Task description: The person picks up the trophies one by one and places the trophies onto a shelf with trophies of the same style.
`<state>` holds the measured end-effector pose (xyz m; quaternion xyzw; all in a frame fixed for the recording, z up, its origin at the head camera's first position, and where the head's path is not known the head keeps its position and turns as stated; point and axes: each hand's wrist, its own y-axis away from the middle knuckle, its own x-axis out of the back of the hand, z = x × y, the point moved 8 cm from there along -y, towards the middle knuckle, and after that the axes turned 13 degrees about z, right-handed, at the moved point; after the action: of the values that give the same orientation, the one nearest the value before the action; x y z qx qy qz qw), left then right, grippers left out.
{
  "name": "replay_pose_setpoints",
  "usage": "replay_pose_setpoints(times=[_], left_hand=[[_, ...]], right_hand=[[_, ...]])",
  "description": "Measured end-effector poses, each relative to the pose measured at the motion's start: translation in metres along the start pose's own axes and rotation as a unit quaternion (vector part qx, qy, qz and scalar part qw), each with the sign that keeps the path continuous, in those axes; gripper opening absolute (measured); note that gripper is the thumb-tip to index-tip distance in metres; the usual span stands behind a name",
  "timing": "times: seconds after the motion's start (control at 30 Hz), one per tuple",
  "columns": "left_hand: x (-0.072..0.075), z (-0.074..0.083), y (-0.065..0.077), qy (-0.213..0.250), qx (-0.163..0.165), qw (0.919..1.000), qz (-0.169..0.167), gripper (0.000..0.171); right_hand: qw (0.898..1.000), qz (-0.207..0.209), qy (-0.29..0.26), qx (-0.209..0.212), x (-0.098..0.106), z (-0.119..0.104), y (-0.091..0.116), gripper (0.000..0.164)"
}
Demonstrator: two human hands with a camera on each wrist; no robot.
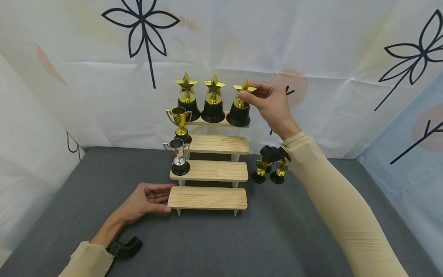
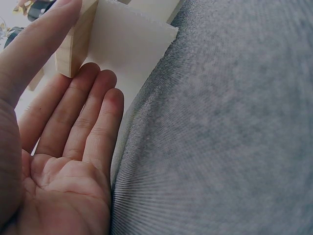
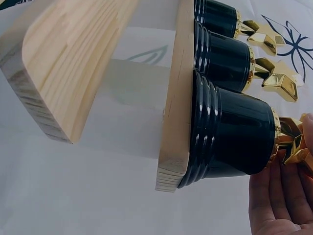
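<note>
A four-step wooden display stand holds several small trophies. On its top step, my right hand pinches the gold star of the rightmost star trophy. That trophy's black base sits at the end of the top board in the right wrist view. Two matching star trophies stand to its left. My left hand rests by the left end of the lowest step, its fingers extended. In the left wrist view, the thumb and fingertips meet the board's corner.
A gold cup trophy stands at the left of the second step from the top, a silver cup trophy on the step below. More gold cups stand on the grey table right of the stand, partly behind the right wrist's camera. A patterned white cloth hangs behind.
</note>
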<state>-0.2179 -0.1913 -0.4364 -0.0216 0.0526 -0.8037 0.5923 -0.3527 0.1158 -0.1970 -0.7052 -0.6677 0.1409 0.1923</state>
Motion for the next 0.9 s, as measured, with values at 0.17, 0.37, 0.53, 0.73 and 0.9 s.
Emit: replay_pose_setpoints(times=[0.17, 0.37, 0.53, 0.73, 0.9], left_hand=[[-0.0001, 0.0004, 0.0001, 0.000, 0.000, 1.0000, -0.001, 0.073], [0.0002, 0.0001, -0.0002, -0.003, 0.004, 1.0000, 0.002, 0.073], [0.0007, 0.0001, -0.0005, -0.008, 0.009, 0.9999, 0.006, 0.074], [0.0000, 0.0007, -0.0002, -0.001, 0.002, 1.0000, 0.002, 0.073], [-0.0005, 0.0006, 0.0002, 0.010, -0.003, 0.9999, -0.003, 0.072]], right_hand=[[1.000, 0.000, 0.004, -0.002, -0.0015, 0.0009, -0.0017, 0.034], [1.000, 0.006, 0.004, -0.007, -0.0017, 0.0035, -0.0043, 0.033], [1.000, 0.008, 0.002, -0.011, -0.0019, 0.0053, -0.0060, 0.032], [1.000, 0.010, -0.011, -0.011, -0.0025, 0.0061, -0.0070, 0.032], [1.000, 0.009, -0.024, -0.005, -0.0030, 0.0047, -0.0063, 0.033]])
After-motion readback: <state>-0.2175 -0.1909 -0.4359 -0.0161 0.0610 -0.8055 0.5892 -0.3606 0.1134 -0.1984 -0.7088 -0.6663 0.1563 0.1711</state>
